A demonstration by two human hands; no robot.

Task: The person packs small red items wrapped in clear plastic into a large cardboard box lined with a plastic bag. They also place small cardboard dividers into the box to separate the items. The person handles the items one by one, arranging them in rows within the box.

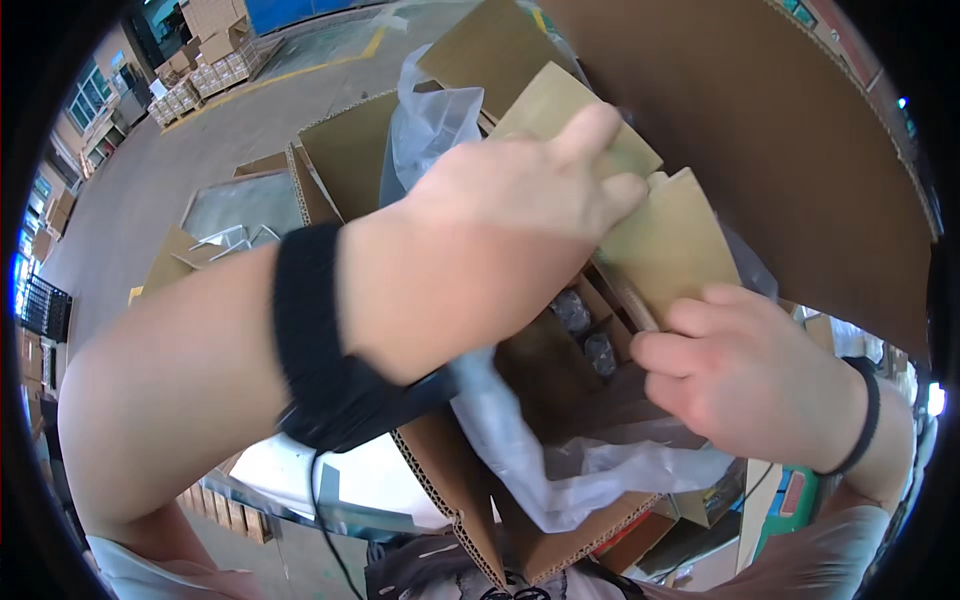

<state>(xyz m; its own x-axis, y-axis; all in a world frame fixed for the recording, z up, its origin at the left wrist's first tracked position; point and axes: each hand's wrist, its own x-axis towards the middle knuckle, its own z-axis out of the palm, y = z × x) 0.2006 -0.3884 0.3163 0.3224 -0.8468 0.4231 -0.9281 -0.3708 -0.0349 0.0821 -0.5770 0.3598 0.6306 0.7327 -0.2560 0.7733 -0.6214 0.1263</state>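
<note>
My right hand (735,375) is closed on the lower edge of a tan cardboard piece (675,245), its fingers bent over that edge. The piece shows two panels with a gap between them. My left hand (530,190), slightly blurred and with its arm reaching across the box, is closed at the gap; its fingers partly cover the panels. Both hands are over a large open cardboard box (435,475) lined with a clear plastic bag (520,470). Deeper inside, small clear-wrapped items (600,352) sit in cardboard compartments. My left hand hides part of the interior.
A tall brown box flap (780,150) rises at the right. Left of the box stands another open carton (240,215) with a clear sheet and metal frames. Stacked cartons (215,55) are far left on the grey floor (130,190). A black cable (325,530) hangs from my left wristband.
</note>
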